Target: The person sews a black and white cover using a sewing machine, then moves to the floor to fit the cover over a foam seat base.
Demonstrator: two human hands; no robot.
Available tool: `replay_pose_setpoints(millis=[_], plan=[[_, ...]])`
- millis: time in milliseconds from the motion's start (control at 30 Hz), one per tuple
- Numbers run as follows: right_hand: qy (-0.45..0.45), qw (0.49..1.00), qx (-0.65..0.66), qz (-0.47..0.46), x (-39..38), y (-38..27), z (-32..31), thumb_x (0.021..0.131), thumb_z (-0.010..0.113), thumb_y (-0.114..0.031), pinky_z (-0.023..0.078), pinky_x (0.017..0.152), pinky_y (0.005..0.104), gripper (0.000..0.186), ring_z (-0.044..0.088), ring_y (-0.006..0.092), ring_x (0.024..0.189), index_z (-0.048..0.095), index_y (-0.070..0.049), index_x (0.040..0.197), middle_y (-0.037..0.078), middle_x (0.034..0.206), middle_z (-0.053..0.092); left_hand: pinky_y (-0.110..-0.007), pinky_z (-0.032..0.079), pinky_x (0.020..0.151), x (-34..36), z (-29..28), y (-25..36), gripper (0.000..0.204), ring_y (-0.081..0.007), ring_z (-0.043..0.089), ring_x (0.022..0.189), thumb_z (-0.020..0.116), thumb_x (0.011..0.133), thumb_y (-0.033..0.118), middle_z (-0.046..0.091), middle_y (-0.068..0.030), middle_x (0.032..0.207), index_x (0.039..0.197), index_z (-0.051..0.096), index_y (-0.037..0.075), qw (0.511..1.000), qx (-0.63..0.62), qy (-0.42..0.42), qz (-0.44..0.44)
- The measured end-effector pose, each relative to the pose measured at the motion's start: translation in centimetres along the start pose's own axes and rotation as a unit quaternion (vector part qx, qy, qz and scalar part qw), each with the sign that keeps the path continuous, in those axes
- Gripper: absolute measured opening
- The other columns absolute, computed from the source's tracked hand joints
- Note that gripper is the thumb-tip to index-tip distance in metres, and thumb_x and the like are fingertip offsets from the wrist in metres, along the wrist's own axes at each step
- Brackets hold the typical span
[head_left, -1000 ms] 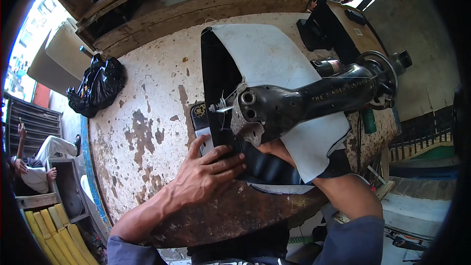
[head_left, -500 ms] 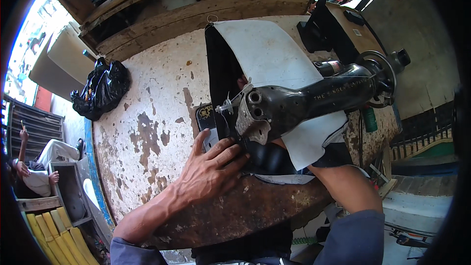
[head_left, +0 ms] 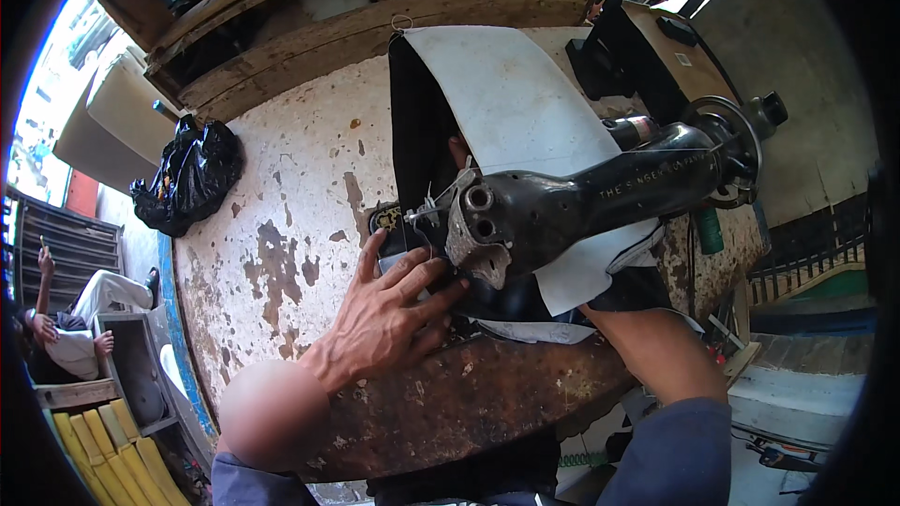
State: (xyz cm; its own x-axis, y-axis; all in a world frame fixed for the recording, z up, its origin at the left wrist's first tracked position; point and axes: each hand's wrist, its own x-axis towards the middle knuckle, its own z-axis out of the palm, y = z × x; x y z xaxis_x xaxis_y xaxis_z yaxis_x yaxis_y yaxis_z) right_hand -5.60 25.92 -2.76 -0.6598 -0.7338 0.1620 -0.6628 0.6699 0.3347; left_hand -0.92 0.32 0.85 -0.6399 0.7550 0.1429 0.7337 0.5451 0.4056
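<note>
A black sewing machine (head_left: 600, 178) reaches across from the right, its head above a large piece of black material with a white backing (head_left: 516, 84). The piece arches up behind the machine and comes out again under its arm, towards me. My left hand (head_left: 389, 309) lies beside the needle area, fingers stretched and apart, fingertips against the black material and the machine bed (head_left: 386, 218). My right forearm passes beneath the machine arm; of my right hand (head_left: 457, 152) only a bit of finger shows inside the arched piece. The rest of it is hidden.
A worn, paint-flaked table (head_left: 319, 150) carries the machine. A black plastic bag (head_left: 187, 173) lies at its left edge. A green bottle or spool (head_left: 710, 231) stands behind the handwheel. At the far left, a person (head_left: 84, 319) sits near yellow bars.
My left hand has shifted slightly left and its fingers have spread, the index reaching further forward. The piece under the machine has shifted slightly away from me.
</note>
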Motion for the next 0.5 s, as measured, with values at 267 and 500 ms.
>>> replay_pose_setpoints(millis=[267,500], plan=[[0.003,1.0,0.005,0.006,0.2,0.1,-0.3,0.095,0.064,-0.024,0.046,0.111,0.0538,0.058,0.059,0.0432,0.128,0.057,0.009,0.142,0.028,0.138,0.06,-0.053,0.038,0.101,0.5,0.6,3.3,0.03,-0.0242,0.062,0.122,0.078,0.087,0.018,0.069,-0.0014,0.124,0.117,0.077,0.015,0.997,-0.06,0.025,-0.041],[0.001,1.0,0.004,0.011,0.2,0.1,-0.6,0.095,0.065,-0.023,0.047,0.109,0.0528,0.057,0.06,0.043,0.126,0.057,0.009,0.142,0.028,0.136,0.061,-0.049,0.042,0.098,-1.1,1.0,3.8,0.028,-0.0259,0.064,0.118,0.077,0.084,0.014,0.07,-0.0053,0.118,0.111,0.074,0.011,0.995,-0.079,0.037,-0.045]])
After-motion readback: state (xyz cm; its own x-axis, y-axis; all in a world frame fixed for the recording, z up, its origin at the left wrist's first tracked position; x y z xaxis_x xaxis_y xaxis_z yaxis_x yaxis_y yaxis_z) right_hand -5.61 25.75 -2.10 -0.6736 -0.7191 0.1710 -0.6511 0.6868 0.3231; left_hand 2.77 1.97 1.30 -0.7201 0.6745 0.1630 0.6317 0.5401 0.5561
